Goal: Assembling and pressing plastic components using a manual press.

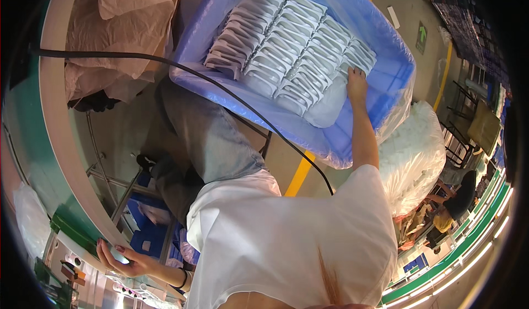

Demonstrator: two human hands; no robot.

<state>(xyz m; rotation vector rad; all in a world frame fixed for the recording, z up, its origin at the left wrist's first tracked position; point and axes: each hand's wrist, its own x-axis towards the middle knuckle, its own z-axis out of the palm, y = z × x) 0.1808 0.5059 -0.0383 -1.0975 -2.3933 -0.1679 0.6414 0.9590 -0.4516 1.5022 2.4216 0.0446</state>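
My right hand [357,83] reaches into a blue crate [388,102] lined with clear plastic film. Its fingers are bent closed on the end of a white curved plastic part [361,55] in the rightmost row. Several rows of the same white parts [292,33] stand packed side by side in the crate. At the lower left, my left hand [129,262] is beside the workbench edge. Between its thumb and fingers sits a small pale, smooth piece [119,255], partly covered by the fingers.
A black cable [242,101] arcs across in front of the crate. The green-topped workbench [33,138] curves along the left. A carton with crumpled film [121,28] stands at the upper left, a bulging clear bag [416,155] right of the crate. Another person [457,204] works far right.
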